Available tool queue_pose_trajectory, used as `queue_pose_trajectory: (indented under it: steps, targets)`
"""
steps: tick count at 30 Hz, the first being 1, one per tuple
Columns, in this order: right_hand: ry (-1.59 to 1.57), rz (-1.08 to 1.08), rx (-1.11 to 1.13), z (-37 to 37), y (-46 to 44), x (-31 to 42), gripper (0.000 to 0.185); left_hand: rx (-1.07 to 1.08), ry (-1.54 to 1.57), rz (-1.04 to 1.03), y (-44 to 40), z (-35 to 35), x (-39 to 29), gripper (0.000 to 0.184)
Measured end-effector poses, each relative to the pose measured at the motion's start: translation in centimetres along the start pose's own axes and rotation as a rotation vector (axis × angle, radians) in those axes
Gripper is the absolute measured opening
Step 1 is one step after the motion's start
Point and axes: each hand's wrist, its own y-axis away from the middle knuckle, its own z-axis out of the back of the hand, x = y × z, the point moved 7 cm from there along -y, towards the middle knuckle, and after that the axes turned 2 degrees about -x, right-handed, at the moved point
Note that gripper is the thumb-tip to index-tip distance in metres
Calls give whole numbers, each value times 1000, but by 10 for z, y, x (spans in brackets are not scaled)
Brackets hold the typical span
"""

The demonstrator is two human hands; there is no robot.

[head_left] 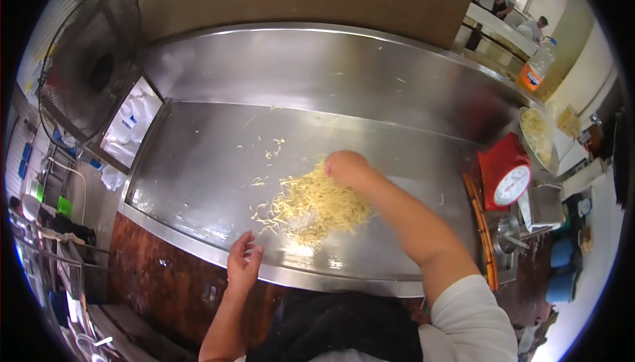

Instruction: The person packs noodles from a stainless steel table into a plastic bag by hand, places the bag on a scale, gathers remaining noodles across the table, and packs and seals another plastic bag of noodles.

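Observation:
A loose heap of yellow noodles [324,206] lies spread on the stainless steel worktop [198,163], with stray strands scattered to its left and behind it. My right hand [347,167] is at the far edge of the heap, fingers curled and closed. Whether noodles are inside that grip is hidden by the hand itself. A pale, whitish patch shows on the near left part of the heap. Over the worktop's front rim, left of the noodles, my left hand [245,261] is open and holds nothing, its fingers bent and apart.
A red dial scale [504,173] stands on the right, beside bamboo poles [481,233] and a metal pot [508,233]. Behind it are a bowl of noodles [537,137] and an orange-labelled bottle [536,67]. A large fan [89,64] stands at left. Several people are in the far background.

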Motion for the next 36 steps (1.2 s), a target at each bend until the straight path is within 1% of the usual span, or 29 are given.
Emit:
queue_pose_trajectory:
  steps: [2, 3, 4, 6, 8, 10, 11, 14, 15, 17, 19, 21, 23, 26, 28, 30, 31, 33, 34, 35, 36]
  targets:
    - [381, 14, 362, -67, -14, -2, 34, -24, -20, -7, 10, 9, 10, 51]
    - [363, -58, 210, -68, -9, 1, 37, -35, -28, -18, 13, 14, 16, 51]
    - [349, -128, 55, -67, 3, 4, 41, -61, 4, 20, 16, 19, 25, 51]
    - [209, -196, -77, -61, 14, 2, 48, -109, 74, 125, 37, 28, 47, 51]
    - [-49, -220, -49, -59, 23, -6, 54, -86, 51, 171, 51, 30, 56, 50]
    - [-223, -247, -120, -61, 33, -14, 47, -43, 49, 198, 55, 26, 64, 49]
    - [-313, -259, -153, -65, 36, -20, 43, -56, 68, 141, 56, 24, 64, 49]
    - [-1519, -460, -29, -114, 17, -75, 46, -53, 19, 96, 41, 24, 55, 49]
    - [-1675, -457, -33, -72, 37, -56, 45, -61, 30, 91, 34, 26, 48, 49]
    - [-1787, -432, -61, -26, 54, -62, 48, -62, -7, 40, 22, 29, 42, 49]
    - [-1921, -279, -76, 14, 56, -80, 50, -76, -3, 24, 13, 32, 30, 49]
    - [-1992, -101, -92, 63, 68, -74, 57, -89, -7, 3, 7, 35, 21, 49]
    - [-2064, 67, -88, 105, 76, -65, 58, -72, 5, 9, 6, 34, 19, 48]
    - [-2136, 183, -39, 129, 84, -51, 59, -53, 8, 32, 8, 30, 24, 48]
    - [-2164, 191, -10, 120, 83, -49, 59, -51, -2, 46, 11, 29, 28, 48]
    - [-2147, 133, 7, 89, 74, -54, 60, -57, -17, 48, 12, 28, 33, 49]
    - [-2077, 81, -9, 65, 67, -62, 58, -72, -6, 62, 14, 30, 37, 49]
    - [-1904, -74, 146, -7, 61, -65, 55, -75, 25, 64, 14, 26, 43, 48]
    - [-1050, -391, 75, -52, 44, -88, 52, -79, 69, 134, 17, 26, 38, 48]
    - [-335, -360, 175, -47, 54, -64, 48, -69, 126, 97, 17, 23, 49, 48]
    - [-140, -155, 103, -66, 57, -64, 47, -31, 95, 81, 15, 21, 45, 50]
